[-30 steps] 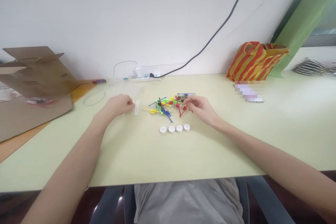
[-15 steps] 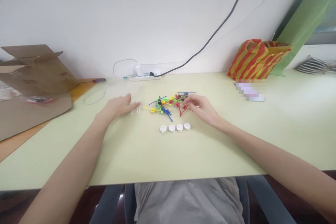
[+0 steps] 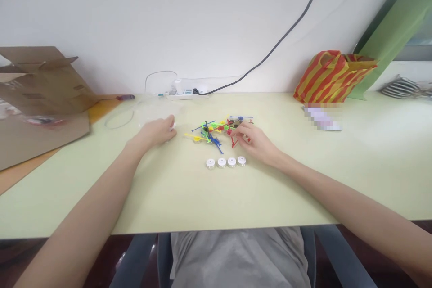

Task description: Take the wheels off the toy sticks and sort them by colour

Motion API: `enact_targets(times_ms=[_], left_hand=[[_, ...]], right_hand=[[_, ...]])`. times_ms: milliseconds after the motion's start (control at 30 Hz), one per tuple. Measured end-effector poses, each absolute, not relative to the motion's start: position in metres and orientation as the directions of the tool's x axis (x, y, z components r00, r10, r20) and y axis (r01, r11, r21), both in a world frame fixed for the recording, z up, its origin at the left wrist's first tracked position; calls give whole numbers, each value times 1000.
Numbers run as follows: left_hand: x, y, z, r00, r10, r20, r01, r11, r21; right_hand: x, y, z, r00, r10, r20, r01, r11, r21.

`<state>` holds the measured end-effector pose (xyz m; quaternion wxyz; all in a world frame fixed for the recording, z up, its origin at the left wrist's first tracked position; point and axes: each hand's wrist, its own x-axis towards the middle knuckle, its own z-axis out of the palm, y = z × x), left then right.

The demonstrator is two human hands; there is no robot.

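Observation:
My left hand (image 3: 158,130) is curled closed at the left of the pile. A bit of the white plastic strips (image 3: 173,126) shows between its thumb and fingers. My right hand (image 3: 254,141) bends over the right end of the pile, its fingertips pinched at a long, thin red plastic piece (image 3: 233,142); part of that piece is hidden by the fingers. The pile (image 3: 212,133) is a tangle of thin blue, yellow, green, red and black plastic pieces with round hubs. In front of it, several small round white-topped pieces (image 3: 222,162) stand in a row.
A power strip (image 3: 185,95) with a black cable (image 3: 270,51) lies along the wall. Clear plastic (image 3: 151,110) is behind my left hand. An open cardboard box (image 3: 43,85) stands at left, a striped bag (image 3: 332,78) at right, beside a blurred flat item (image 3: 322,119).
My left hand has drawn its fingers in over the white strips, which lay in plain sight before. My right hand has shifted slightly left and down over the red piece.

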<state>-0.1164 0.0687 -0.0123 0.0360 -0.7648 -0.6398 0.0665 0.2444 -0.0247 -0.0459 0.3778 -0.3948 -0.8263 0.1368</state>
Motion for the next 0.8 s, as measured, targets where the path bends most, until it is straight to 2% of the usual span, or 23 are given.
enact_targets(times_ms=[133, 233, 467, 567, 800], left_hand=[[-115, 68, -11, 164, 985, -61, 973, -172, -156], [-113, 68, -10, 171, 985, -1, 974, -169, -152], [-92, 54, 4, 100, 889, 446, 995, -102, -19], [-73, 40, 8, 164, 854, 494, 980, -199, 18], [-27, 8, -10, 463, 768, 443, 842, -537, 52]], right_hand=[[246, -22, -46, -426, 775, 467, 589, 629, -508], [250, -18, -45, -471, 775, 422, 641, 629, -440], [267, -10, -35, -485, 802, 349, 783, 576, -235], [272, -7, -34, -460, 828, 320, 817, 536, -213], [275, 0, -40, -458, 824, 333, 797, 547, -256]])
